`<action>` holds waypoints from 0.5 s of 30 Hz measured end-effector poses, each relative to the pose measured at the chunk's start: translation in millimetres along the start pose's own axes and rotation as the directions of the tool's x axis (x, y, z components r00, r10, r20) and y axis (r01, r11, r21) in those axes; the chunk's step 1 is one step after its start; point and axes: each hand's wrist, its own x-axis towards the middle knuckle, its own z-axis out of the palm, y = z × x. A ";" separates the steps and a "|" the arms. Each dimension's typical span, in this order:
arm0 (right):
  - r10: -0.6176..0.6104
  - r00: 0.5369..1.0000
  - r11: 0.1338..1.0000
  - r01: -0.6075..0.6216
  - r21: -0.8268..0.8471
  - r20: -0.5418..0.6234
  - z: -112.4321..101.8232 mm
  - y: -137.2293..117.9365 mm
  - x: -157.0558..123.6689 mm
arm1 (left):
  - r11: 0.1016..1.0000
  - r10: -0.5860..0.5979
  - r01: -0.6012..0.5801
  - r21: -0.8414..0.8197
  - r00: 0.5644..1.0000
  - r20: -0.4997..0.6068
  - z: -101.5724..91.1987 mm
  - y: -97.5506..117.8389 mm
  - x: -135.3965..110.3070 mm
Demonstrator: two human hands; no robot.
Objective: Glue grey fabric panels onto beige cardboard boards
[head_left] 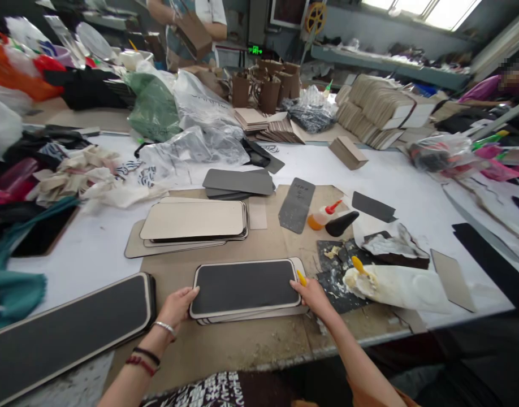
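A rounded rectangular board (246,287), black on top with a pale border, lies on a small stack of pale boards in front of me. My left hand (177,307) pinches its left edge between thumb and fingers. At the opposite end, my right hand (314,295) is closed on the board's right edge. A short yellow tool (301,277) sticks up from that same hand; its lower part is hidden. Just beyond is a stack of beige boards (194,220). Longer black-topped boards (68,333) are piled to the left of my left hand.
Right of my hands, a white plastic container (407,285) holds cream-coloured paste and a yellow spreader (358,264). An orange glue bottle (323,216) with a red nozzle lies near grey templates (297,204). Plastic bags (200,118) and board stacks (378,107) line the back; a person stands beyond.
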 end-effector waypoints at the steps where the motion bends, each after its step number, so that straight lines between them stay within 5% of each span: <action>1: -0.002 1.000 1.000 0.002 0.003 0.002 0.0 -0.2 -0.3 | 1.000 0.000 0.000 0.004 1.000 -0.003 0.4 0.5 -0.7; 15: -0.007 1.000 1.000 0.007 -0.004 0.016 -2.9 -1.7 0.1 | 0.994 0.076 -0.071 0.085 0.995 -0.060 -3.3 -11.2 10.2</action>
